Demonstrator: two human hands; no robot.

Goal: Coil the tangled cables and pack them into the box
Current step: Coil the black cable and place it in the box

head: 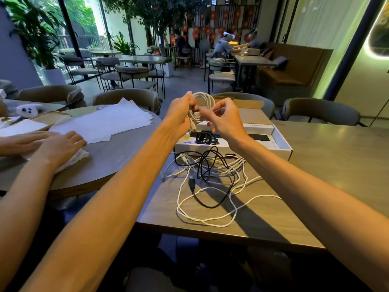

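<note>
My left hand [180,114] grips a coiled white cable [207,102] held up above the open white box [283,145]. My right hand [224,119] pinches the same coil from the right, fingers curled at its lower loops. A coiled black cable [206,138] lies inside the box at its left part. In front of the box, on the table, a tangle of white cables [210,216] and a black cable [207,175] with a USB plug lies loose.
The box's brown lid [250,112] stands open behind it. Another person's hands [61,144] rest on white cloth and paper sheets [109,121] on the round table at left. Chairs stand behind both tables. The rectangular table [328,165] stretches to the right.
</note>
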